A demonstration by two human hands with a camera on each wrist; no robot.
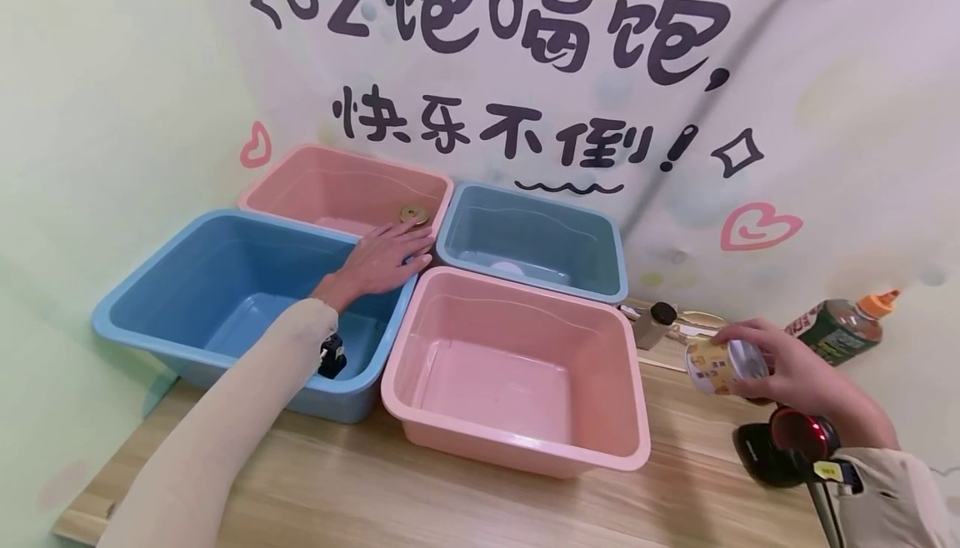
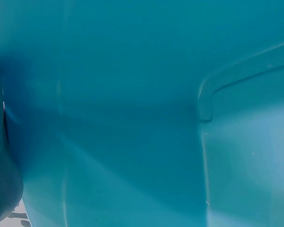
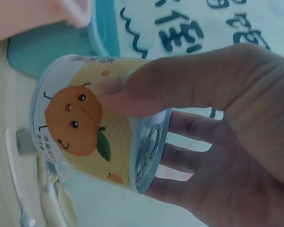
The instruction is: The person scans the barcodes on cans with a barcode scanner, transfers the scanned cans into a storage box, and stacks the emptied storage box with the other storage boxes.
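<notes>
My right hand (image 1: 780, 369) grips a small yellow can (image 1: 720, 365) with an orange cartoon fruit on its label (image 3: 85, 125), held on its side above the table's right part; thumb and fingers curl round it. My left hand (image 1: 386, 256) reaches over the large blue bin (image 1: 150, 298) with straight fingers, resting on the corner where the bins' rims meet, holding nothing. Just beyond its fingertips a small gold round thing (image 1: 413, 215) lies at the rim of the far pink bin (image 1: 300, 181). The left wrist view shows only the blue bin's inner wall (image 2: 132, 94).
Two more bins: a near pink one (image 1: 450, 415) and a far blue one (image 1: 600, 248) with a white item inside. A barcode scanner (image 1: 787, 444) stands below my right hand. A green bottle (image 1: 836, 327) lies at right, a small dark-capped bottle (image 1: 651, 323) nearby.
</notes>
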